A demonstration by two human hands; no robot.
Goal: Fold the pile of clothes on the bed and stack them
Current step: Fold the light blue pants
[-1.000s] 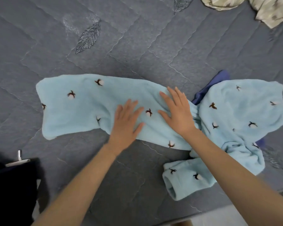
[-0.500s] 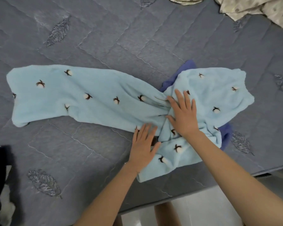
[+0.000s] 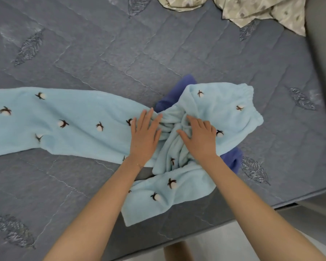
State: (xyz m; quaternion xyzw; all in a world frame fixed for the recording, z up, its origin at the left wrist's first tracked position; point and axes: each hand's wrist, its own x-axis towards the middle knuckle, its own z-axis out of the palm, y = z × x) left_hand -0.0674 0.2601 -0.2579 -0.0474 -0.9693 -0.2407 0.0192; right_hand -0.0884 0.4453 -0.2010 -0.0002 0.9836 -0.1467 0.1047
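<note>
Bed (image 3: 177,53): your L grip (image 3: 144,135) shifted 7→9 o'clock of R grip (image 3: 199,138), onto blue trousers (image 3: 73,113); both flat, pressing, holding nothing. Still smoothing, pre-fold.

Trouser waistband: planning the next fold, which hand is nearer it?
Right. The right hand rests on bunched fabric just left of the waistband; the left hand lies flat farther left, on the leg.
</note>
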